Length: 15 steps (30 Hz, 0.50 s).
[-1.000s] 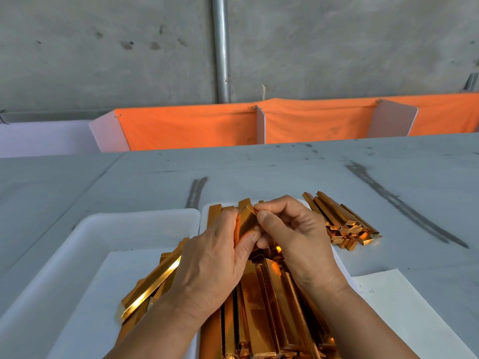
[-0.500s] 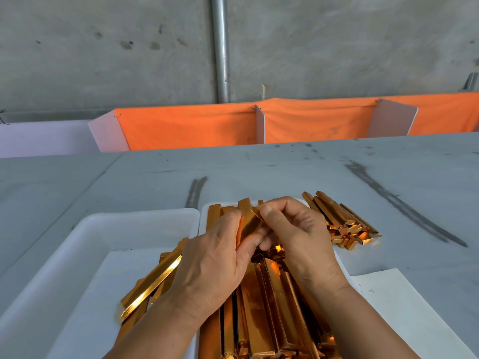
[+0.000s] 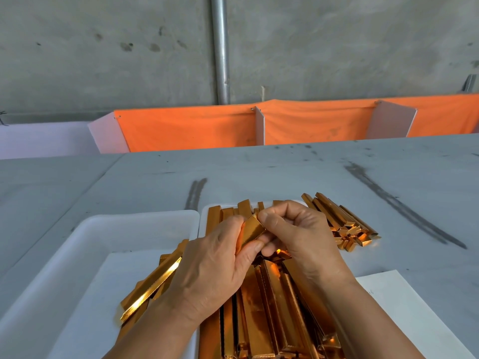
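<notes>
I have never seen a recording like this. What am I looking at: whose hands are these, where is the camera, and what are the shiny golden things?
There is no machine here: a person works with two bare hands, and the one camera sits on the person's head, looking forward and down. The left hand and the right hand both pinch one shiny golden folded card piece, held above a pile of long golden folded strips in a white plastic tray. A second white plastic tray to the left holds a few more strips. On the grey table lie a small heap of golden strips and a white paper sheet.
</notes>
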Tool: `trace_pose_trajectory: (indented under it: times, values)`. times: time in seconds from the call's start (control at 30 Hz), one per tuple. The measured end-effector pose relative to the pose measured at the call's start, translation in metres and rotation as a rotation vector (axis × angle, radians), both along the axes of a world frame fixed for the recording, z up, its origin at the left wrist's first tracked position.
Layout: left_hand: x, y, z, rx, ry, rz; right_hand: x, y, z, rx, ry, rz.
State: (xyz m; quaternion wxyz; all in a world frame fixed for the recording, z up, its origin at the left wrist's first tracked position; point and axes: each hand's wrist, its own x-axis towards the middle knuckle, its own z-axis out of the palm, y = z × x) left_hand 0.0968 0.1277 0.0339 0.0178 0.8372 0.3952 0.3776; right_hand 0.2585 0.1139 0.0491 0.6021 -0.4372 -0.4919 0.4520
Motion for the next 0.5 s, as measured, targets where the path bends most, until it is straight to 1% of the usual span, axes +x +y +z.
trace_pose_trajectory:
  times: [0.2,0.4,0.5]
  values:
    - [0.0,0.001,0.001,-0.012,0.034,0.021,-0.002,-0.003,0.0,0.061,-0.056,-0.045]
    - [0.0,0.003,-0.002,-0.032,0.004,0.09,-0.008,-0.008,-0.002,0.143,-0.152,-0.066]
    - [-0.001,0.004,-0.002,-0.048,-0.024,0.111,-0.014,-0.008,-0.002,0.163,-0.163,-0.044]
